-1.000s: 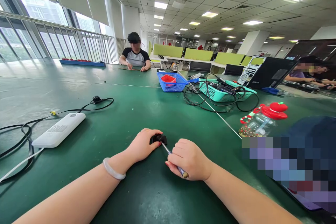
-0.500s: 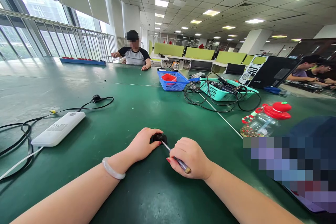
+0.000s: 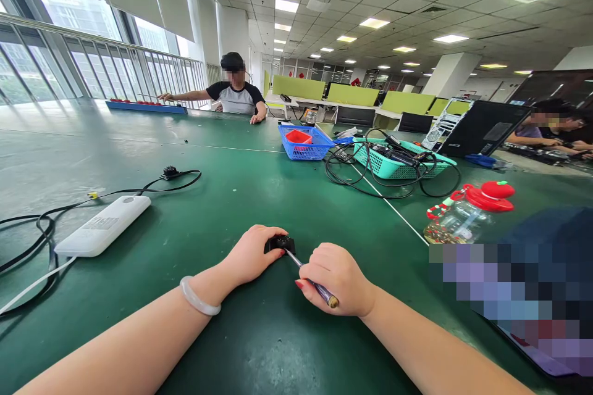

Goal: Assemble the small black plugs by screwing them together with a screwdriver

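A small black part (image 3: 281, 242) rests on the green table in front of me, its exact kind too small to make out. My left hand (image 3: 252, 254) grips it from the left between thumb and fingers. In my right hand (image 3: 337, 281) is a screwdriver (image 3: 323, 292), held near its handle with the brownish butt end toward me. Its metal shaft slants up and left, and the tip meets the near side of the black part. My right fingers are curled around the handle.
Left lies a white power bank (image 3: 105, 225) with cables. Ahead stand a blue basket (image 3: 306, 147) and a teal basket (image 3: 393, 168) with tangled black cords. A red-lidded bottle (image 3: 463, 219) is at right. Across the table a person (image 3: 236, 95) reaches toward a long blue tray (image 3: 146, 107).
The person across the table has stretched an arm out to the long blue tray. My hands, the screwdriver and the black part stay almost where they were.
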`<act>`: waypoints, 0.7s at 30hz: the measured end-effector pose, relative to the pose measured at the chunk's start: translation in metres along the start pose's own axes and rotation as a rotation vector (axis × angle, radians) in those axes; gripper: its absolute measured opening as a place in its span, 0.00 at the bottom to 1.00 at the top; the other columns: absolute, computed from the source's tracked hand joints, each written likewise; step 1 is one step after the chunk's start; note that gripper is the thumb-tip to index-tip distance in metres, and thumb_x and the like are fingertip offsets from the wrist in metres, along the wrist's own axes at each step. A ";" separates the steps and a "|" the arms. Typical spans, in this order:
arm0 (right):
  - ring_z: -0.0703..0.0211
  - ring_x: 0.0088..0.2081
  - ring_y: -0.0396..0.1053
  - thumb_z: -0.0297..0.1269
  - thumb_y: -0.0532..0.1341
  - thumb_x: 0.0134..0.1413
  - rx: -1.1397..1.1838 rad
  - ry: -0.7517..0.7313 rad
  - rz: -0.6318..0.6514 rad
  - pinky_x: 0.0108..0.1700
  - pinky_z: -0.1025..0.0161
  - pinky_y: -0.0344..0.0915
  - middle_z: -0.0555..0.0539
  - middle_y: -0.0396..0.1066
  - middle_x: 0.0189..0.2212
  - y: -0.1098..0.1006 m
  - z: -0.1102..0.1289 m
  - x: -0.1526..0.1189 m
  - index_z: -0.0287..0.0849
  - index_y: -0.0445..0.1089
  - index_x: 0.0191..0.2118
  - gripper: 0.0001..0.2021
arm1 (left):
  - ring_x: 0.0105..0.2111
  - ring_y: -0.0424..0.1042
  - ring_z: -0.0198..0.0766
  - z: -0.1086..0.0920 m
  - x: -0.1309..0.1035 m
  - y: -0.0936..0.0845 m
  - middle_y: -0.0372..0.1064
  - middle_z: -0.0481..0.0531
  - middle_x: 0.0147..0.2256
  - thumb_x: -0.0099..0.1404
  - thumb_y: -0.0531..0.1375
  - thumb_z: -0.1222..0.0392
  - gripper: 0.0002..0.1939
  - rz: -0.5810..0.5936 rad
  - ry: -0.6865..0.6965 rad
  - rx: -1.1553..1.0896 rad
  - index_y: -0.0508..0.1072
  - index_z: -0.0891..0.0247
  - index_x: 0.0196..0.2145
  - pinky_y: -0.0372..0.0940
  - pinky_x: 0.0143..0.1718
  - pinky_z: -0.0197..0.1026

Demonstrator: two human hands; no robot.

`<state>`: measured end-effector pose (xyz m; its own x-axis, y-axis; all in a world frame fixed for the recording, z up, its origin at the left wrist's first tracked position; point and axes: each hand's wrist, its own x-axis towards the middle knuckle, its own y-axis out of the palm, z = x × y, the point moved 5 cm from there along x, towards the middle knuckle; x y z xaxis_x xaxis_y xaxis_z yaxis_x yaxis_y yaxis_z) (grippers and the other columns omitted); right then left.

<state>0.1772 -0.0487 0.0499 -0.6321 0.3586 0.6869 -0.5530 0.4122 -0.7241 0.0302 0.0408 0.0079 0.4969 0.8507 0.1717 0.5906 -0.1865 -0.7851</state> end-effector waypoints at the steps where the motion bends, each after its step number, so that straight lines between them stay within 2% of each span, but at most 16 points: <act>1: 0.63 0.21 0.51 0.33 0.53 0.59 0.002 0.000 -0.003 0.27 0.63 0.48 0.53 0.58 0.17 0.000 0.000 0.000 0.43 0.64 0.25 0.11 | 0.51 0.67 0.47 0.000 0.000 0.000 0.73 0.50 0.48 0.61 0.59 0.57 0.18 0.003 -0.004 0.000 0.73 0.53 0.49 0.62 0.55 0.50; 21: 0.63 0.22 0.49 0.32 0.52 0.60 -0.018 -0.024 0.017 0.27 0.64 0.47 0.53 0.56 0.17 0.003 -0.001 -0.001 0.42 0.64 0.24 0.13 | 0.52 0.66 0.46 0.002 0.003 0.002 0.73 0.48 0.49 0.61 0.59 0.58 0.18 0.013 0.003 -0.008 0.72 0.54 0.50 0.61 0.56 0.50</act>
<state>0.1763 -0.0467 0.0471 -0.6543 0.3454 0.6728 -0.5325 0.4213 -0.7341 0.0317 0.0434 0.0053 0.5061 0.8468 0.1636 0.5896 -0.2013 -0.7822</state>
